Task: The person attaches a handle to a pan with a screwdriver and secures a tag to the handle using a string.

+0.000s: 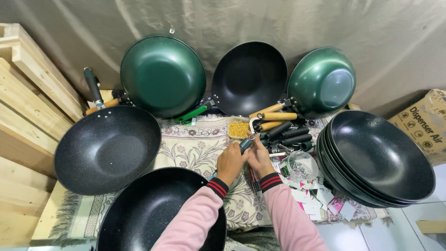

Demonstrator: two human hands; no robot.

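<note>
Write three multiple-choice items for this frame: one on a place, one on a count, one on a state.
1. Where is the small tray of yellow pieces?
A. inside a pan
B. on the patterned cloth, just beyond the hands
C. on the wooden planks

2. How many green round metal pans lean against the backdrop?
A. two
B. one
C. four

3. What are the hands doing?
A. resting flat and apart
B. lifting a pan
C. both closed together on a dark-green pan handle

Answers: 1 B, the tray sits on the cloth past the fingertips. 2 A, one green pan is at left and one at right, with a black pan between. 3 C, the left hand and right hand meet around the handle.
</note>
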